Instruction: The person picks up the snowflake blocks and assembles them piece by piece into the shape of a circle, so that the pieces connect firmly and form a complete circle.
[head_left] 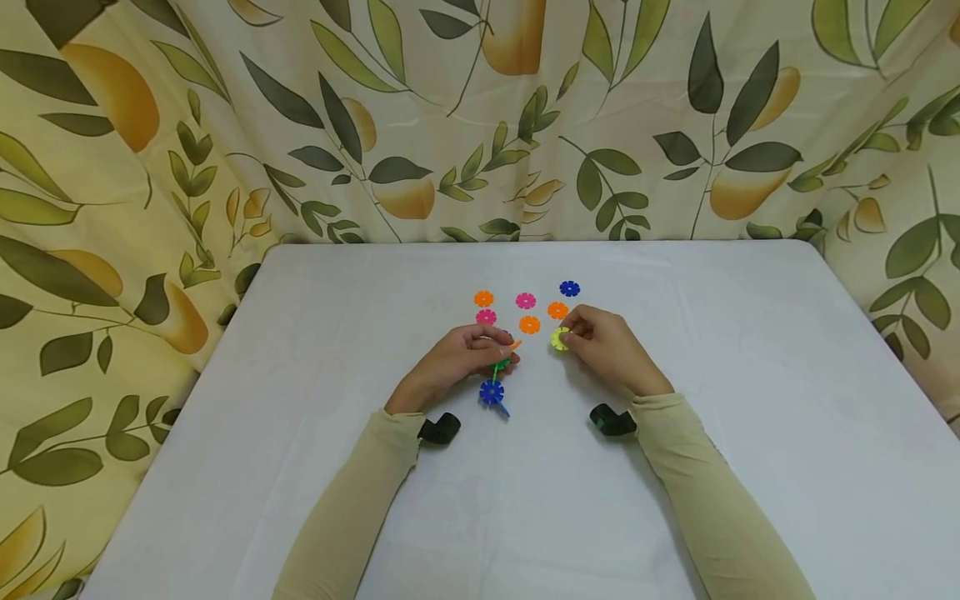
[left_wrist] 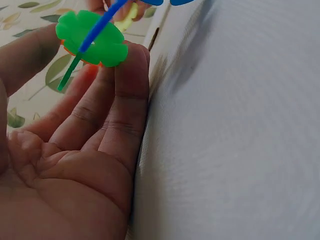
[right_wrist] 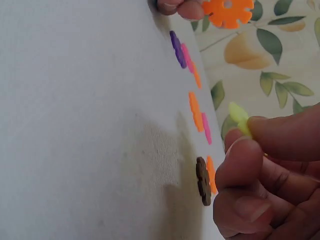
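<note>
My left hand (head_left: 461, 357) grips a small chain of slotted plastic flower discs just above the table. In the left wrist view a green disc (left_wrist: 111, 42) sits at the fingertips, with a blue disc (left_wrist: 102, 27) slotted across it edge-on. Another blue disc (head_left: 491, 392) hangs at the near end of the chain in the head view. An orange disc (right_wrist: 230, 11) shows by the left fingers in the right wrist view. To the right, my right hand (head_left: 611, 348) pinches a yellow disc (right_wrist: 239, 114) between thumb and finger, apart from the chain.
Loose discs lie flat beyond the hands: orange (head_left: 483, 298), pink (head_left: 526, 301) and dark blue (head_left: 569, 288) ones among them. A brown disc (right_wrist: 204, 181) lies nearest the right hand in its wrist view. Behind the white table (head_left: 337, 308) hangs a leaf-patterned curtain (head_left: 465, 125).
</note>
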